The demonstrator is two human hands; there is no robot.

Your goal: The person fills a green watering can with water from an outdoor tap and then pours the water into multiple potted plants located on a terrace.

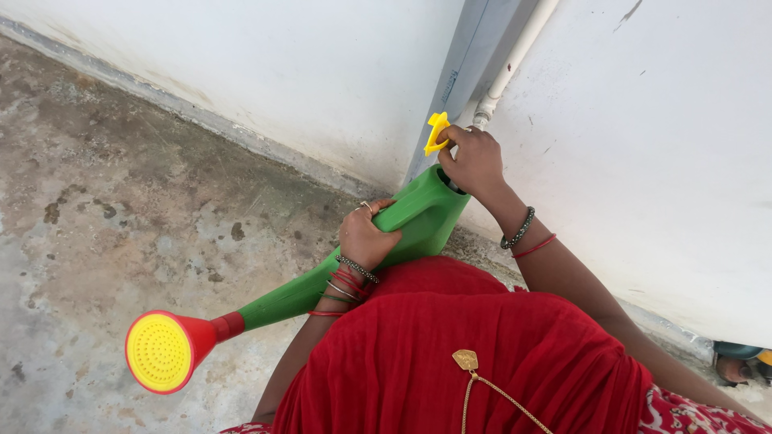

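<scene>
A green plastic watering can (418,221) is held out in front of me, its long spout slanting down to the lower left and ending in a red head with a yellow sprinkler face (161,351). My left hand (366,235) grips the can's green handle from above. My right hand (473,161) is higher up at the wall, fingers closed on a yellow tap handle (437,133) just above the can's opening. Bangles and a beaded bracelet circle both wrists.
A grey pipe (470,64) and a thinner white pipe (515,56) run up the white wall in the corner. Stained concrete floor (121,209) spreads to the left. My red garment (450,362) fills the lower middle. A foot (736,366) shows at the right edge.
</scene>
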